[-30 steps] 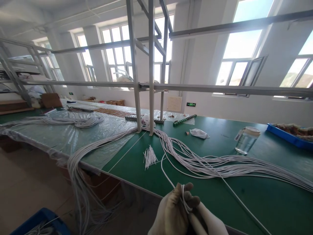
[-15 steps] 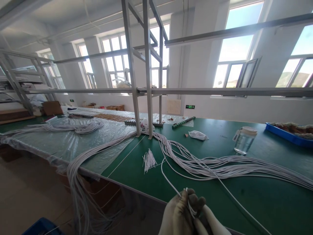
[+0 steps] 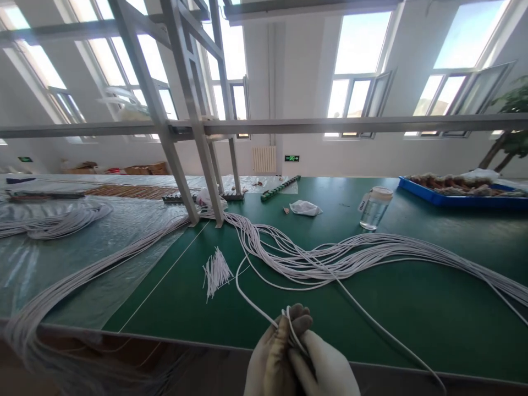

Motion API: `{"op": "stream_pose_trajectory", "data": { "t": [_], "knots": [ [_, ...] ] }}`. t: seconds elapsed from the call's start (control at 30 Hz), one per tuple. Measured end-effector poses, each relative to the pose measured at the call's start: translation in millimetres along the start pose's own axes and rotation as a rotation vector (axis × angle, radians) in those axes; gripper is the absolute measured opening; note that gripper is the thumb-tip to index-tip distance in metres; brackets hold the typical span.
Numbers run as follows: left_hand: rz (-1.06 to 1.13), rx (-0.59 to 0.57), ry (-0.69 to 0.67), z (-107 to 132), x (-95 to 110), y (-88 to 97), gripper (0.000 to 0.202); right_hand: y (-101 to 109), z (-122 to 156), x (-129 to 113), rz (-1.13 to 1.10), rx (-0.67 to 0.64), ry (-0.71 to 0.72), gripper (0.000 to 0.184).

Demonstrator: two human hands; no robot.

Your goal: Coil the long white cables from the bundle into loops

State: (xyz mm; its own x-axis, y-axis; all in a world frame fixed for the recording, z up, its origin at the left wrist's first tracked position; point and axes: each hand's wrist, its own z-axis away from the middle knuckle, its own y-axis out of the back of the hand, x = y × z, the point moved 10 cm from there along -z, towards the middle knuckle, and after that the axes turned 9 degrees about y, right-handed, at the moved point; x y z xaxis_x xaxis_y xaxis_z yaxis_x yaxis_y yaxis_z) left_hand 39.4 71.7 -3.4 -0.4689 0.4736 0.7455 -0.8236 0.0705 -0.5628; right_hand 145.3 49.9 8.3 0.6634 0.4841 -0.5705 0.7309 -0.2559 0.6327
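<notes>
Both my hands wear pale gloves and meet at the bottom centre, above the near edge of the green table [image 3: 412, 308]. My left hand [image 3: 274, 352] is closed on a loop of a single white cable [image 3: 249, 300], which runs up from my fingers toward the big bundle. My right hand [image 3: 328, 366] presses against the left and pinches the same looped cable. The large bundle of white cables [image 3: 350, 258] sprawls across the table from the metal frame posts to the right edge. A small pile of short white ties [image 3: 215, 270] lies left of the loop.
A grey metal frame [image 3: 181, 137] stands on the table with a horizontal bar across the view. A clear jar [image 3: 373, 208], a crumpled white bag [image 3: 304, 207], a green strip [image 3: 279, 187] and a blue tray [image 3: 454, 198] sit farther back. Plastic sheeting [image 3: 82, 247] with more cables covers the left table.
The view has swung right and down, so the table sits more squarely in front. My hands stay together on the looped cable and now sit slightly further left in the picture.
</notes>
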Motion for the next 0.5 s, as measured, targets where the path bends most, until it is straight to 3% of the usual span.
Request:
{"op": "stream_pose_trajectory", "data": {
  "t": [0.17, 0.3, 0.5],
  "knots": [
    [-0.189, 0.005, 0.059, -18.8, -2.8, 0.0, 0.037, -4.5, -4.7, 3.2, 0.235, 0.024, 0.127, 0.037],
    [-0.226, -0.049, 0.161, -28.0, -14.3, -5.9, 0.043, -3.7, -3.8, 7.1, 0.228, 0.014, 0.160, 0.026],
    [-0.318, -0.098, 0.219, -34.3, -18.7, -8.1, 0.032, 3.4, -2.8, 12.8, 0.177, 0.015, 0.140, 0.018]
  ]
}}
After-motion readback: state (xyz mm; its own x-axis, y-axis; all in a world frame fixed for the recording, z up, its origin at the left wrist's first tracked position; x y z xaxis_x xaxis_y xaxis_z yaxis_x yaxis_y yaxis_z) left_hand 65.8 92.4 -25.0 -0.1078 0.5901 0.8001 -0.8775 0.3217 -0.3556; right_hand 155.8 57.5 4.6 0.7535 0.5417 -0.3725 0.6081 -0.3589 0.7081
